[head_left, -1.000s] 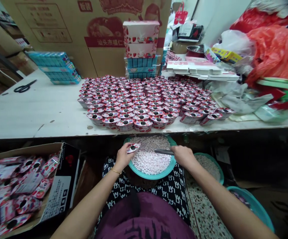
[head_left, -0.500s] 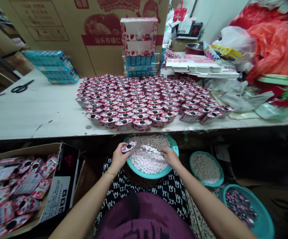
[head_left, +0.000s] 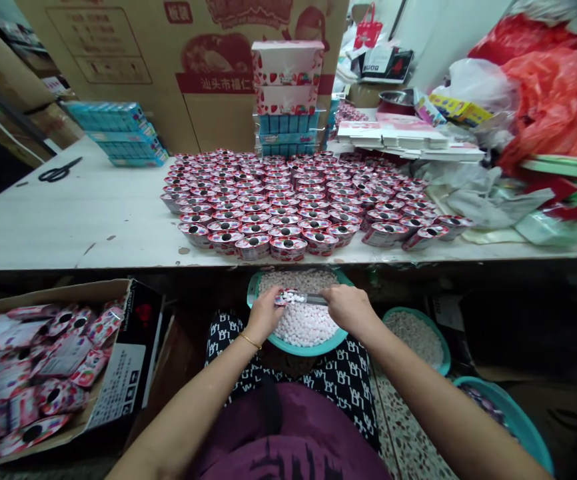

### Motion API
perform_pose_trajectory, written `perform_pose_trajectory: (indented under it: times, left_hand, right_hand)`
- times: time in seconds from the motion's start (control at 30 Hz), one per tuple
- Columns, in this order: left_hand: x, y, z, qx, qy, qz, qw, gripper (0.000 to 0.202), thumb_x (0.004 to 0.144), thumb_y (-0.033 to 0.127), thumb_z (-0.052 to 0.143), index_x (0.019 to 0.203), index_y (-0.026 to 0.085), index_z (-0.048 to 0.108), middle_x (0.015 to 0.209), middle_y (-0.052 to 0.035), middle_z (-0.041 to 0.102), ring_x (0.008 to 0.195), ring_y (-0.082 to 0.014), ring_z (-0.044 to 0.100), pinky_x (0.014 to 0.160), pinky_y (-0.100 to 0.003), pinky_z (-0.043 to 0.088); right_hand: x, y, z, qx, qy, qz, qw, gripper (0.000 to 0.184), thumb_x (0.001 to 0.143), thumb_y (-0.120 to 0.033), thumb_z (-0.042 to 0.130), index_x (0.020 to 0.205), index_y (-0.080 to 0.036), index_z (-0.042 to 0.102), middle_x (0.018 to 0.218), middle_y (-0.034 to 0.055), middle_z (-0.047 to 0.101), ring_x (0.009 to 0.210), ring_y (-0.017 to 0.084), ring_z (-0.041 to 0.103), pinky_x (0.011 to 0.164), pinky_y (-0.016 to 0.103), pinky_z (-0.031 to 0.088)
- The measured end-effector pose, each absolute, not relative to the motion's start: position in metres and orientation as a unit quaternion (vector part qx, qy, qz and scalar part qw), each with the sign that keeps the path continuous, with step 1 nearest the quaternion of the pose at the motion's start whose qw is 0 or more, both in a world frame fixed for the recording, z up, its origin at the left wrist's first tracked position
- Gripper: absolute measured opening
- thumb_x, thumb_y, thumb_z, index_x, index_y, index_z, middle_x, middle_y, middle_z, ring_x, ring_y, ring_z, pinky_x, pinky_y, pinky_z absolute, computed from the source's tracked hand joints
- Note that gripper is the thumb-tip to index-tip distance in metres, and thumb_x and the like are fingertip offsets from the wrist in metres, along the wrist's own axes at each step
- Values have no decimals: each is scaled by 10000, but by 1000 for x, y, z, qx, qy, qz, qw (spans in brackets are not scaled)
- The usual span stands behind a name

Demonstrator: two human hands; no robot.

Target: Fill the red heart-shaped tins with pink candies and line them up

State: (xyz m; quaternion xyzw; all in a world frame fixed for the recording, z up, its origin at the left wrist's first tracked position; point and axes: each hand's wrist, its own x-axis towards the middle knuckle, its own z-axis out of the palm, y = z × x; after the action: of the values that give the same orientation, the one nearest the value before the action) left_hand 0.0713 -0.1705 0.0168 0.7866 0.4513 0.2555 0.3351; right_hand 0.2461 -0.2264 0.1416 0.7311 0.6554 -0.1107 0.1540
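My left hand (head_left: 264, 315) is closed around a small printed oval carton (head_left: 279, 298), partly hidden by my fingers. In my right hand (head_left: 350, 308) is the handle of a grey metal scoop (head_left: 314, 299), held level. White pellets lie in the scoop's front end, which meets the carton's opening. Below both hands is a turquoise basin (head_left: 313, 351) full of small white pellets (head_left: 304, 327), resting at my lap. Rows of similar oval cartons (head_left: 287, 248), with round holes in their tops, stand on the white table (head_left: 118, 227) ahead.
An open cardboard box (head_left: 143, 353) of more oval cartons is at my left. To my right are a smaller basin (head_left: 446, 363) of pellets and another turquoise basin (head_left: 528, 427). Scissors (head_left: 60, 171), blue packs (head_left: 123, 133) and plastic bags (head_left: 553, 100) lie on the table.
My right hand has lifted the scoop, with pellets on it, out of the basin. The carton in my left hand has shifted right and now meets the scoop's end.
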Motion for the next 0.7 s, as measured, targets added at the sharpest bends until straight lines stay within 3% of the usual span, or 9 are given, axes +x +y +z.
perform_pose_trajectory:
  times: [0.17,0.37,0.5,0.7]
  left_hand:
    - [68,-167,15,779,462,254,340,384,657,103,531,1028,202,520,967,-43,604,900,-182,556,805,-301,430]
    - [46,-174,32,766,459,281,352,383,673,120,540,1043,218,526,1044,-41,590,969,-180,534,886,-324,397]
    - [-25,-166,56,686,505,372,368,333,700,247,571,1028,203,525,1019,-50,582,922,-169,558,839,-300,428]
    - [-164,-71,79,573,628,455,266,466,616,341,638,1032,166,524,949,-57,592,894,-197,558,848,-351,423]
  right_hand:
    - [260,-235,129,748,644,-116,113,381,774,-155,363,1012,-315,615,972,33,653,879,181,594,665,248,410]
    - [285,-249,105,756,630,-177,12,328,816,-270,369,1015,-295,628,1007,14,659,936,165,580,744,236,417]
    - [305,-265,70,753,613,-229,-65,350,805,-332,359,971,-247,656,1024,43,654,943,187,587,805,260,425]
    - [319,-269,6,752,572,-300,-132,364,755,-426,377,909,-286,677,1003,22,663,959,217,590,851,281,440]
